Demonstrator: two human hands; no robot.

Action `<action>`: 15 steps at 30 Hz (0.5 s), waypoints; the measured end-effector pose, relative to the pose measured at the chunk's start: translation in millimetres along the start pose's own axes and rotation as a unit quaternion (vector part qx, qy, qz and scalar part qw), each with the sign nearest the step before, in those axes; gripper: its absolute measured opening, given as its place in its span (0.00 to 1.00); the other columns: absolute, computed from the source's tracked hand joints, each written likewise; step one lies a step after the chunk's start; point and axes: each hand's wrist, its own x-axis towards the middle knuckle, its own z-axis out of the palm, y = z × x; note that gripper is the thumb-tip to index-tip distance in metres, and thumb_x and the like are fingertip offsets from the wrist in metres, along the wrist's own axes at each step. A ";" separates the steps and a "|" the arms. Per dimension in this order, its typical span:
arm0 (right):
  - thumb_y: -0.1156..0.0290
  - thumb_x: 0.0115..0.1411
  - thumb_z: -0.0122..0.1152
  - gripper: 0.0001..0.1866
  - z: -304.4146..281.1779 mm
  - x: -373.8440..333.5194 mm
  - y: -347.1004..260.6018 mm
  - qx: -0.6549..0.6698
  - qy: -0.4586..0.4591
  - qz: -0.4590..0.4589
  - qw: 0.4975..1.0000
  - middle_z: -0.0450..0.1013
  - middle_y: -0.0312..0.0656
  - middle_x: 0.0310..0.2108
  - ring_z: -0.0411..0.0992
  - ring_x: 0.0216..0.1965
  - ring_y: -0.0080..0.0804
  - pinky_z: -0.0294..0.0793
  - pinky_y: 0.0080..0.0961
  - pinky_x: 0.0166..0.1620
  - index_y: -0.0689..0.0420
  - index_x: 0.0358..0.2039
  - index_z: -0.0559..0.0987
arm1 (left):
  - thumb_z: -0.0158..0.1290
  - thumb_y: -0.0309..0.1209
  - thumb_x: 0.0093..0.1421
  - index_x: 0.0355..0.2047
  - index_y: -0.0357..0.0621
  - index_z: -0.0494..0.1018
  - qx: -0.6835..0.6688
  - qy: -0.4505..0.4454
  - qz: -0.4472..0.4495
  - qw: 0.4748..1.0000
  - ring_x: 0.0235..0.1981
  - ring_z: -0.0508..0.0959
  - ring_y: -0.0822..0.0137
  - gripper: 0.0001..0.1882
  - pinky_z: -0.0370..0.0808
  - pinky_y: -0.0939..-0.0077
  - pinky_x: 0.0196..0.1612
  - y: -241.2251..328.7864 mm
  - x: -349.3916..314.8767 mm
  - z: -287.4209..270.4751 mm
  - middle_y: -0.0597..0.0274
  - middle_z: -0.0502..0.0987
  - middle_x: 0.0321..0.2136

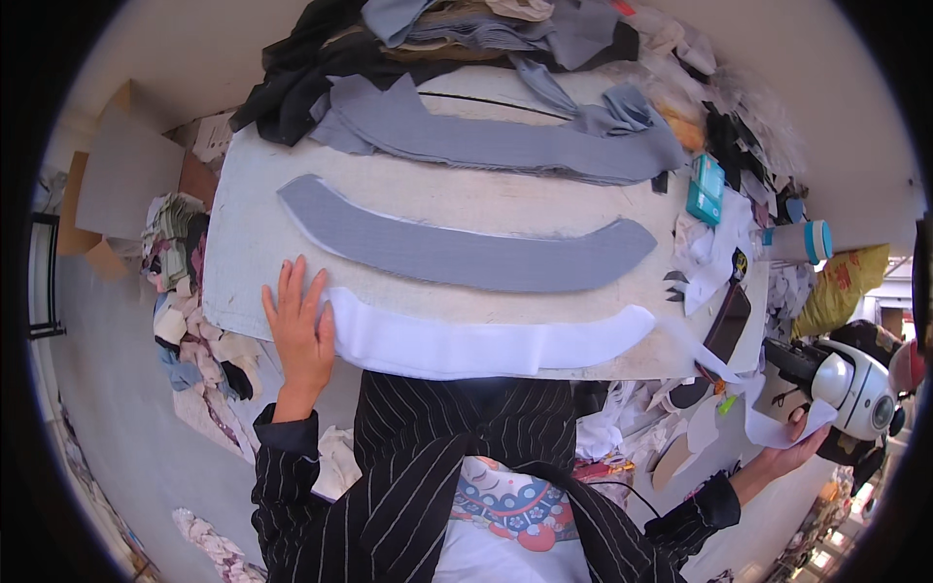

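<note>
The white curved fabric strip (486,342) lies along the near edge of the surface (243,243), its left end touching the left hand (299,335), which rests flat with fingers spread, a grip pressing rather than closing on anything. Beyond that hand lies a grey curved piece (466,251), and farther off a larger grey cloth (505,141). The right hand (792,442), well off to the side, has its grip closed on a white cut piece (777,423). Keeping the palm flat should stop the strip shifting; it would slide easily.
</note>
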 end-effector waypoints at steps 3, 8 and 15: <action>0.65 0.70 0.50 0.09 77.4 -6.9 -9.4 -0.179 0.108 -0.069 0.976 0.68 0.31 0.28 0.65 0.26 0.18 0.66 0.15 0.30 0.57 0.41 0.73 | 0.51 0.25 0.61 0.56 0.40 0.70 -0.039 0.070 0.008 0.997 0.65 0.63 0.49 0.21 0.53 0.49 0.66 13.8 15.8 -8.3 0.50 0.67 0.61; 0.80 0.64 0.56 0.05 230.6 -58.9 43.5 -0.118 -0.274 0.092 0.950 0.73 0.33 0.30 0.72 0.30 0.18 0.69 0.14 0.35 0.59 0.40 0.74 | 0.54 0.23 0.59 0.46 0.37 0.76 -0.404 -0.041 0.008 0.914 0.43 0.79 0.59 0.13 0.73 0.68 0.51 86.7 28.6 -21.6 0.54 0.80 0.41; 0.77 0.64 0.59 0.06 338.6 -95.5 56.3 0.069 -0.415 0.266 0.867 0.78 0.38 0.33 0.76 0.34 0.20 0.73 0.15 0.37 0.63 0.41 0.77 | 0.56 0.40 0.64 0.67 0.38 0.55 -0.693 -0.490 -0.074 0.524 0.59 0.67 0.69 0.36 0.72 0.77 0.53 176.2 8.7 28.4 0.53 0.67 0.59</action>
